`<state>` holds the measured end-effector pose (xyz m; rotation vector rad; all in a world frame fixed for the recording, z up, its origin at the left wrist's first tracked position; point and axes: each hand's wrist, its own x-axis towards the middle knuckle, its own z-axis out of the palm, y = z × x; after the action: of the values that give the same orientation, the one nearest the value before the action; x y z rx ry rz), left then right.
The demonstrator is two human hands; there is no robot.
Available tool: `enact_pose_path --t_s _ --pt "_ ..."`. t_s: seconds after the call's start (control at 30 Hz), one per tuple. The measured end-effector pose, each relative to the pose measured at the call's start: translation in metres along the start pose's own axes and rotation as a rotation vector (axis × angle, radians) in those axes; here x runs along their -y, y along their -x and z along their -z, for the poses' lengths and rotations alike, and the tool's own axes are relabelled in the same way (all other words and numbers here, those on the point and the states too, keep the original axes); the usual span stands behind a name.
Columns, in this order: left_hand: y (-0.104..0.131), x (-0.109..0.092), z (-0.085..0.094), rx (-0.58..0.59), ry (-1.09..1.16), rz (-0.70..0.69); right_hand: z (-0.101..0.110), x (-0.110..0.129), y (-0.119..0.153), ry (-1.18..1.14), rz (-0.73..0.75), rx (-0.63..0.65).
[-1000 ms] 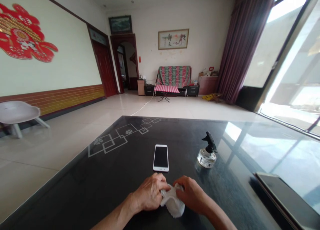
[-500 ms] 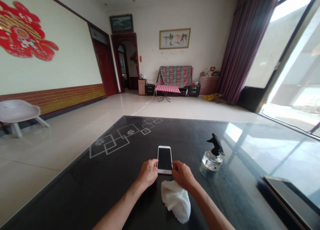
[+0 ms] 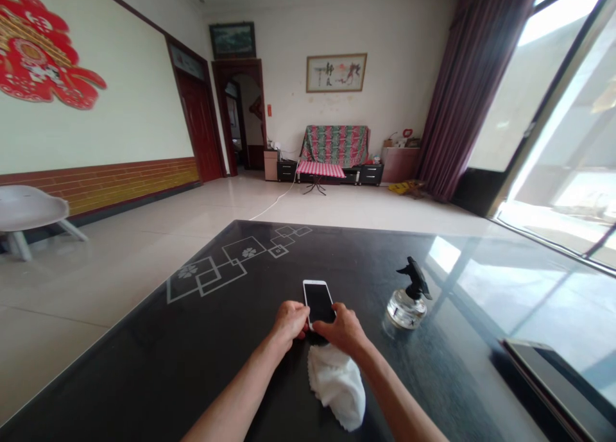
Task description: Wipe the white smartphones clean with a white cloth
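Observation:
A white smartphone (image 3: 319, 301) with a dark screen is at the middle of the black glossy table (image 3: 144, 365), tilted slightly to the left at its top. My left hand (image 3: 290, 320) is closed, pinching the phone's lower left edge. My right hand (image 3: 344, 330) grips the lower right side, its thumb reaching over the bottom end and covering that corner. Just below the hands lies a crumpled white cloth (image 3: 337, 387), beside my right forearm and touched by neither set of fingers.
To the right stands a clear spray bottle (image 3: 407, 308) with a black trigger head. A larger flat device with a dark screen (image 3: 563, 384) lies at the table's right. Beyond the table are a white chair (image 3: 31, 210) and a small checked-cloth table (image 3: 320, 169).
The phone has turned a little counterclockwise. My right hand has shifted its grip, with the thumb now across the phone's bottom end. The cloth and bottle stay put.

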<state>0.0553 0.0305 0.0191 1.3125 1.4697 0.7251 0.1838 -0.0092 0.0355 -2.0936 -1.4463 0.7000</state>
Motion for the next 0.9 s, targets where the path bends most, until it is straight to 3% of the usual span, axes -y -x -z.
enact_pose_path --t_s 0.1,0.2,0.43,0.57,0.73,0.9 --pt "-0.009 -0.007 -0.003 0.058 -0.003 0.070 0.004 0.003 -0.001 0.004 -0.019 0.024" --pt "-0.008 -0.011 -0.006 0.058 0.005 0.054 0.007 0.006 0.002 -0.001 -0.025 0.037" --pt "0.020 -0.019 -0.010 -0.069 0.007 -0.201 0.016 0.011 0.023 -0.050 -0.027 -0.004" --pt "0.043 -0.028 -0.017 -0.023 -0.023 -0.333 0.034 0.002 0.047 -0.086 -0.010 -0.089" --pt "0.076 -0.033 -0.045 0.124 -0.074 -0.416 0.067 -0.033 0.086 -0.125 0.032 -0.163" --pt "0.109 -0.039 -0.098 0.237 -0.183 -0.495 0.098 -0.089 0.123 -0.178 -0.006 -0.182"
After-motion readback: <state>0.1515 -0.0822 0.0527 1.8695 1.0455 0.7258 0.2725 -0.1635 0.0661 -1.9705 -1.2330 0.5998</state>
